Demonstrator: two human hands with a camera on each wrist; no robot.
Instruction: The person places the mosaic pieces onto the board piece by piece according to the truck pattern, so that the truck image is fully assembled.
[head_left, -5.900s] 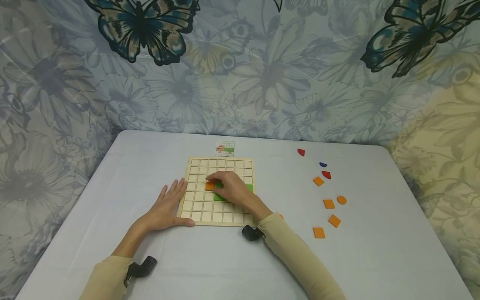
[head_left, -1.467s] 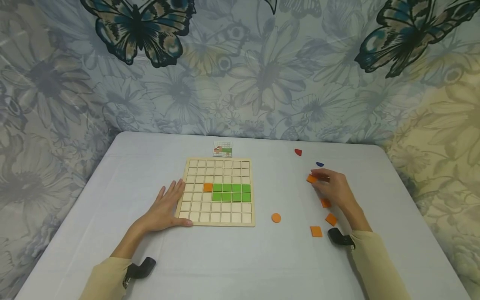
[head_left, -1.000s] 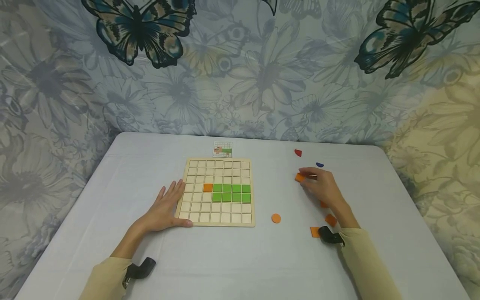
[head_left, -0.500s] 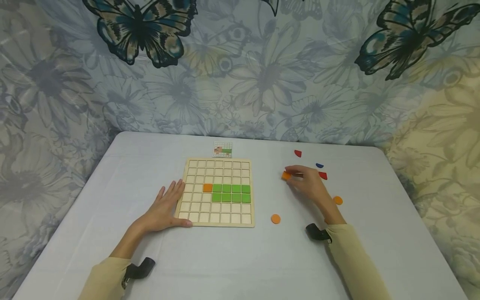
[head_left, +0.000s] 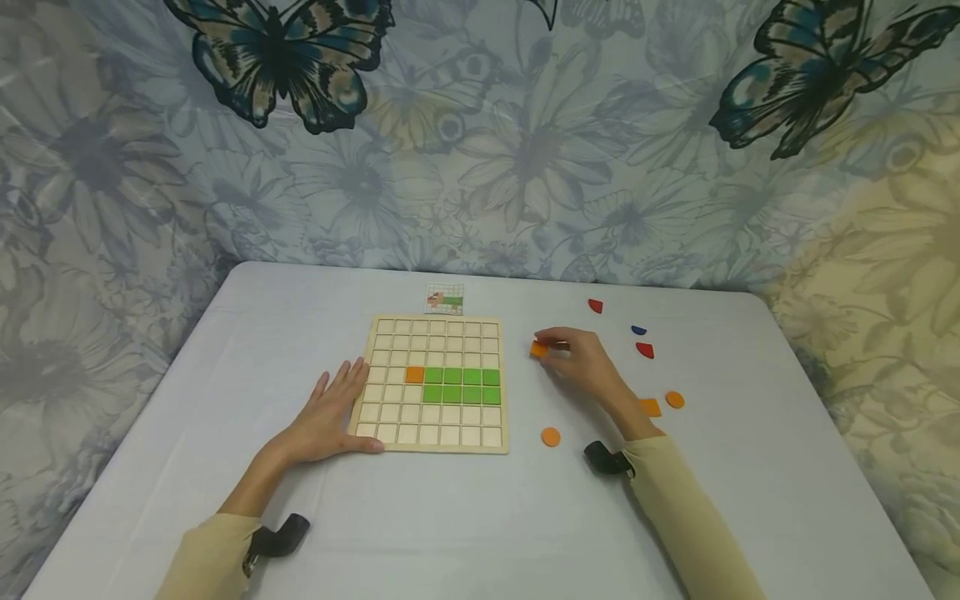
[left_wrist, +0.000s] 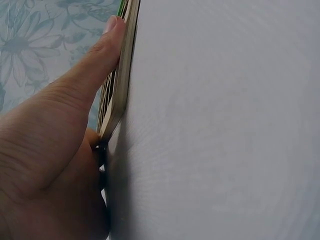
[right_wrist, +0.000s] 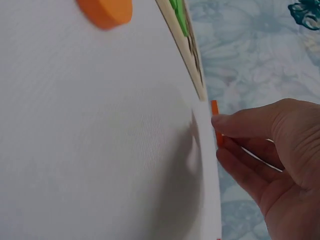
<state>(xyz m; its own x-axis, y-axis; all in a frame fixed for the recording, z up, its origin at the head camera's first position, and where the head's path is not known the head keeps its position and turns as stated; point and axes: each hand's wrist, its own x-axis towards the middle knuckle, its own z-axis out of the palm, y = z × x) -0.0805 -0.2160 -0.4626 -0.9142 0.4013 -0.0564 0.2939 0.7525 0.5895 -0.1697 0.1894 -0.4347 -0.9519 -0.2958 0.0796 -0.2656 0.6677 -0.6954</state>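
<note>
Right hand [head_left: 581,360] shifted leftward — orange tile [head_left: 537,350] pinched | now near board [head_left: 449,436], not yet placed | left hand [head_left: 325,425] spread, touching board

Left hand [head_left: 326,422], fingers spread, thumb extended; right hand [head_left: 581,360], thumb and fingers pinching, both forearms angled forward
</note>
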